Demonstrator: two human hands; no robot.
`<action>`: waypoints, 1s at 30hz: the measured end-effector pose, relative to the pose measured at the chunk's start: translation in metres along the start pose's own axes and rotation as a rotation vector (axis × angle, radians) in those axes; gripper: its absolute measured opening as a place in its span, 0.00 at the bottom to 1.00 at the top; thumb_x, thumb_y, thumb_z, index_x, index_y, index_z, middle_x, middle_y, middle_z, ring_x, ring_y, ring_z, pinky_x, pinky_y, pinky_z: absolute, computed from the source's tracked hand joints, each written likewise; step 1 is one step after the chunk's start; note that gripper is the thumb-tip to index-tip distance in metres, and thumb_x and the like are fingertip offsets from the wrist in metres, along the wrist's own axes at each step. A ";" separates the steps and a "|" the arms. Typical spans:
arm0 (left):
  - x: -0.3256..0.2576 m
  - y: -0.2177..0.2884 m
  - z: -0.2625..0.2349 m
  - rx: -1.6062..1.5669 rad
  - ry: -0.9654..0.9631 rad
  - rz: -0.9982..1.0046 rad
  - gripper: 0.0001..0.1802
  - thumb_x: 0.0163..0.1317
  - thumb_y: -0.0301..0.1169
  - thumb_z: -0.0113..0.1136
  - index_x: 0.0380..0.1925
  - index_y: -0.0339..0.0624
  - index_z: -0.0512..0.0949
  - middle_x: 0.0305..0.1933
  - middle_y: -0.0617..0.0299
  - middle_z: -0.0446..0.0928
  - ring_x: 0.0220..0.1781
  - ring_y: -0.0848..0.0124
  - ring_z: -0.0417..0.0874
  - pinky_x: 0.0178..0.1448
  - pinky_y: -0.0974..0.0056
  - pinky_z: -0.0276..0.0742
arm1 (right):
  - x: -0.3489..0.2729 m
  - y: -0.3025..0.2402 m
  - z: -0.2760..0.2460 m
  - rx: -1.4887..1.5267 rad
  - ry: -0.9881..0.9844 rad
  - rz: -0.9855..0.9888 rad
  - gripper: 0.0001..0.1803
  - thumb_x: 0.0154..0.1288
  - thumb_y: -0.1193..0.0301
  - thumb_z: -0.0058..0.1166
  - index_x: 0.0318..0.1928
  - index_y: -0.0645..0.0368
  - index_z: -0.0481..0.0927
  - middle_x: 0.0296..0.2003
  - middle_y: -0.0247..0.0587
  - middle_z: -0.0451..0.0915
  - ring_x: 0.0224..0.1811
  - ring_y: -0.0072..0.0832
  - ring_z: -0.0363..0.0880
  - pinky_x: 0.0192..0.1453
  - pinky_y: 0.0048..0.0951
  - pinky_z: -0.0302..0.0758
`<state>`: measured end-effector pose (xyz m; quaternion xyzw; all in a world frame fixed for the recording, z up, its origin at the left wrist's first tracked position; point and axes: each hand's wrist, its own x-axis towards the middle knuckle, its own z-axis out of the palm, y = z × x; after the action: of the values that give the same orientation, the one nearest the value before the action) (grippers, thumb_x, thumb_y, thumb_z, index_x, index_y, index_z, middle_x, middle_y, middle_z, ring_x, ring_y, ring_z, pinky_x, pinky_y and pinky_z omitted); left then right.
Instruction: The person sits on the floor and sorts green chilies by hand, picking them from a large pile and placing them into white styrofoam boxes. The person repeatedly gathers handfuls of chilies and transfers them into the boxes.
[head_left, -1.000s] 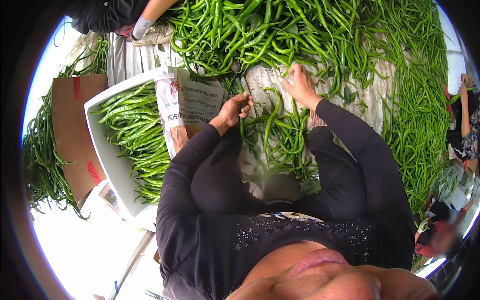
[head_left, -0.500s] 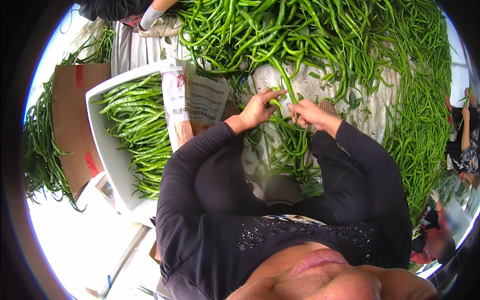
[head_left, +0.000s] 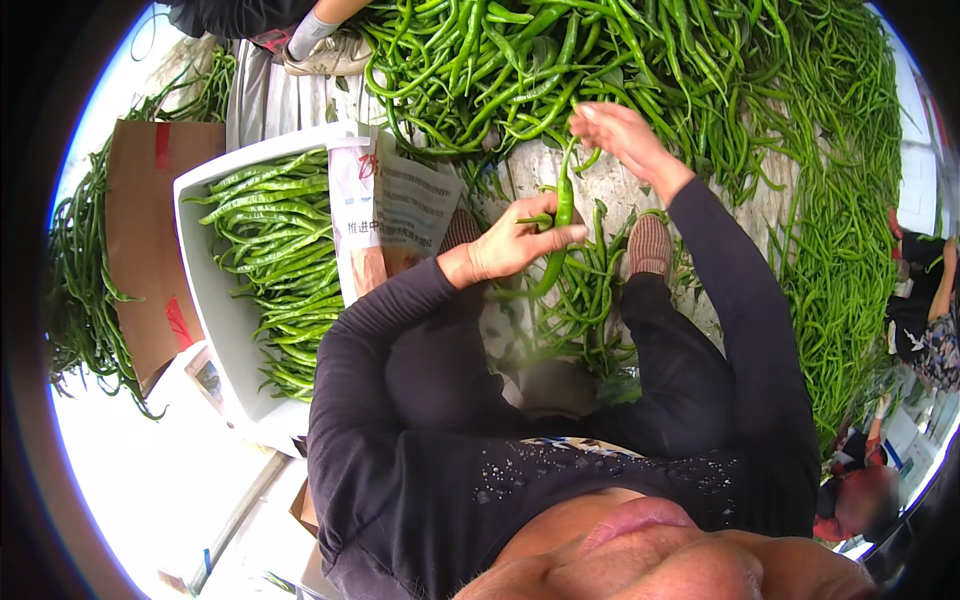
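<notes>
Long green chili peppers [head_left: 564, 205] are gripped in my left hand [head_left: 508, 242], thumb across them, one standing lengthwise with its stem pointing away from me. A shorter curved piece pokes out beside the fingers. My right hand [head_left: 622, 138] is stretched out beyond it, fingers extended, by the near edge of a large chili pepper pile [head_left: 510, 75]. Nothing shows in that hand, though its palm side is partly hidden. Below my hands, between my feet, lies a smaller heap of chili peppers [head_left: 592, 305].
At left stands a white box [head_left: 200, 265] holding chili peppers in rows, with printed paper [head_left: 390, 205] over its right side. Brown cardboard [head_left: 140, 230] leans beyond it. Another person's shoe [head_left: 328, 55] is at the far left. More people [head_left: 930, 310] sit at far right.
My right hand has left my left hand's side and reached away toward the large pile, its fingers opening. My left hand has drawn slightly nearer with the peppers.
</notes>
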<state>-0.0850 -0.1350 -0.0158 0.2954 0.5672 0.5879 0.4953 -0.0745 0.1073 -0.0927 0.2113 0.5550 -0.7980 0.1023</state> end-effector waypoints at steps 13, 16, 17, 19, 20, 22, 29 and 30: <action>0.007 -0.021 -0.003 0.055 0.303 -0.187 0.10 0.61 0.33 0.64 0.36 0.38 0.78 0.28 0.66 0.77 0.29 0.78 0.74 0.35 0.70 0.72 | 0.041 -0.002 0.030 -0.025 0.305 -0.320 0.10 0.66 0.64 0.56 0.36 0.58 0.77 0.27 0.32 0.76 0.25 0.19 0.70 0.30 0.23 0.69; 0.021 -0.028 -0.021 0.595 0.496 0.490 0.21 0.56 0.25 0.63 0.51 0.40 0.73 0.48 0.54 0.74 0.43 0.63 0.78 0.43 0.63 0.76 | -0.019 -0.001 0.038 -0.103 0.344 -0.169 0.10 0.66 0.63 0.56 0.36 0.56 0.76 0.25 0.31 0.75 0.26 0.19 0.71 0.30 0.22 0.69; 0.027 -0.021 -0.020 0.597 0.515 0.453 0.24 0.54 0.23 0.64 0.53 0.39 0.72 0.51 0.52 0.73 0.48 0.60 0.77 0.48 0.62 0.75 | -0.034 0.005 0.042 -0.056 0.323 -0.185 0.09 0.66 0.64 0.56 0.37 0.56 0.76 0.26 0.31 0.75 0.26 0.19 0.71 0.30 0.21 0.68; 0.043 -0.018 -0.018 0.660 0.507 0.399 0.29 0.52 0.24 0.66 0.56 0.40 0.70 0.51 0.49 0.74 0.51 0.54 0.78 0.50 0.59 0.75 | -0.055 0.014 0.052 0.033 0.259 -0.216 0.08 0.66 0.65 0.56 0.37 0.57 0.76 0.28 0.31 0.76 0.27 0.18 0.71 0.29 0.19 0.68; 0.050 -0.028 -0.022 0.733 0.460 0.369 0.25 0.53 0.26 0.66 0.52 0.42 0.74 0.44 0.51 0.76 0.43 0.52 0.80 0.44 0.58 0.77 | -0.061 0.017 0.054 0.033 0.211 -0.185 0.08 0.66 0.66 0.57 0.38 0.58 0.76 0.29 0.30 0.76 0.27 0.18 0.70 0.30 0.19 0.68; 0.054 -0.037 -0.028 0.879 0.298 0.297 0.18 0.53 0.28 0.65 0.46 0.44 0.77 0.38 0.53 0.76 0.35 0.50 0.80 0.37 0.56 0.77 | -0.070 0.021 0.055 0.068 0.165 -0.164 0.10 0.66 0.66 0.57 0.40 0.60 0.77 0.29 0.29 0.76 0.28 0.17 0.70 0.30 0.19 0.67; 0.033 -0.028 -0.056 0.588 0.476 0.029 0.13 0.55 0.39 0.68 0.29 0.42 0.79 0.24 0.61 0.78 0.26 0.67 0.80 0.31 0.64 0.74 | -0.095 0.024 0.012 0.033 0.076 -0.024 0.21 0.72 0.60 0.47 0.54 0.65 0.72 0.23 0.25 0.65 0.24 0.15 0.62 0.28 0.17 0.61; 0.031 -0.029 -0.064 0.372 0.488 -0.100 0.13 0.56 0.39 0.68 0.27 0.41 0.80 0.22 0.64 0.78 0.25 0.74 0.79 0.30 0.67 0.72 | -0.099 0.029 0.005 0.020 0.080 -0.011 0.22 0.74 0.59 0.44 0.55 0.65 0.72 0.23 0.26 0.64 0.23 0.15 0.61 0.28 0.17 0.60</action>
<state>-0.1468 -0.1344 -0.0618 0.2031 0.7811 0.5024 0.3102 0.0239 0.0854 -0.0713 0.2407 0.5520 -0.7950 0.0736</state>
